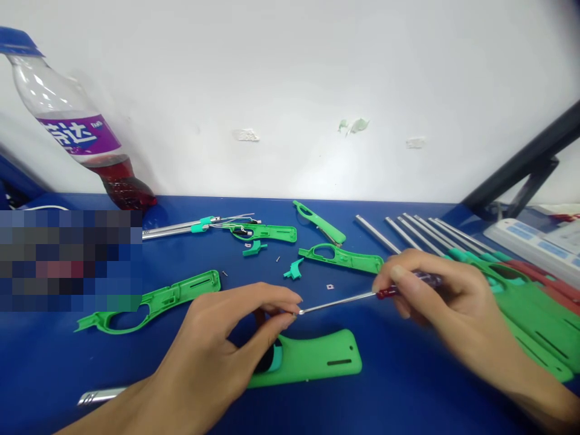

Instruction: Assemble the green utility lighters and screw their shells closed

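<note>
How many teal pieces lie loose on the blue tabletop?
2 visible: one teal piece just in front of the wired green half-shell, another just beyond the left hand. The pixelated patch may hide more.

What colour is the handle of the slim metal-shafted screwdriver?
The handle is dark red, purplish toward its rear; best in head view.
</note>
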The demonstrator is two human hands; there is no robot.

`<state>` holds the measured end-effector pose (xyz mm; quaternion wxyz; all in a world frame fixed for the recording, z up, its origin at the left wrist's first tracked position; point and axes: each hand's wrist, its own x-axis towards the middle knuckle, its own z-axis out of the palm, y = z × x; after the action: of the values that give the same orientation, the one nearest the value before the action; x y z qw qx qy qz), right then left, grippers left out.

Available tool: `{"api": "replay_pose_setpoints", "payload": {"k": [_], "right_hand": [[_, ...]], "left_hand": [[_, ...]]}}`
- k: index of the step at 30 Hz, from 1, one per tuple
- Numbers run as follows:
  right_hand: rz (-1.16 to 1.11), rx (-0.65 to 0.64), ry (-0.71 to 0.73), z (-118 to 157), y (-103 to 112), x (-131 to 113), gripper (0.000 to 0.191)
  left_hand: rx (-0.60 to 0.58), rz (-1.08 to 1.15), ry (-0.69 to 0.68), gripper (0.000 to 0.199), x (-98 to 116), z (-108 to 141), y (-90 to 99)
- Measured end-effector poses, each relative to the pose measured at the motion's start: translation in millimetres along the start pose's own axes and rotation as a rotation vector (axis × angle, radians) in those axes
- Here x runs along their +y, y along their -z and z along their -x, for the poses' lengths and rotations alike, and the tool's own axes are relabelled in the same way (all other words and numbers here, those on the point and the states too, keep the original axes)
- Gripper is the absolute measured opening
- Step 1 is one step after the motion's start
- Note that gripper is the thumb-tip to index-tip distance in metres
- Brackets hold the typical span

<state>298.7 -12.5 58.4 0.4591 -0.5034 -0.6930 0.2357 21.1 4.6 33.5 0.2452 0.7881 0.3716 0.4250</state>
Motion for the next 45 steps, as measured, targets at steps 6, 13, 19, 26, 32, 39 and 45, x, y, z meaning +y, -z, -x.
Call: {"api": "replay_pose_setpoints", "payload": {"k": [6, 13, 19, 26, 32, 39, 45], "right_hand": [[0.010, -0.022, 0.036, -1.8, -1.6, -0.9, 0.033], [0.029, -0.032, 0.050, 0.0, 0.6, -4.0, 0.031], [0.036, -0.029, 0.060, -1.4, -0.8, -3.5, 0.031], [0.049, -0.029, 0.094, -3.6, -1.4, -7.4, 0.026], [0.035, -0.057, 0.098, -0.2, -1.4, -9.0, 0.025], [-0.022, 0.060, 0.166, 12.6, -3.9, 3.7, 0.022], [-0.097, 0.174, 0.293, 25.7, -6.6, 6.8, 0.036]], "left_hand": [[-0.021, 0.029, -0.029, 0.020, -0.7, 0.4, -2.3], [-0.033, 0.006, -0.040, 0.020, -1.0, 0.9, -0.2], [-0.041, -0.020, -0.054, 0.022, -3.0, 5.6, -0.2], [-0.022, -0.037, -0.076, 0.023, -4.1, 6.7, -0.8], [-0.012, -0.078, -0.092, 0.022, -5.7, 6.7, -1.8], [-0.025, -0.051, -0.064, 0.024, -4.5, 9.4, -4.3], [-0.059, -0.149, -0.052, 0.029, 0.0, 16.9, -7.7]]}}
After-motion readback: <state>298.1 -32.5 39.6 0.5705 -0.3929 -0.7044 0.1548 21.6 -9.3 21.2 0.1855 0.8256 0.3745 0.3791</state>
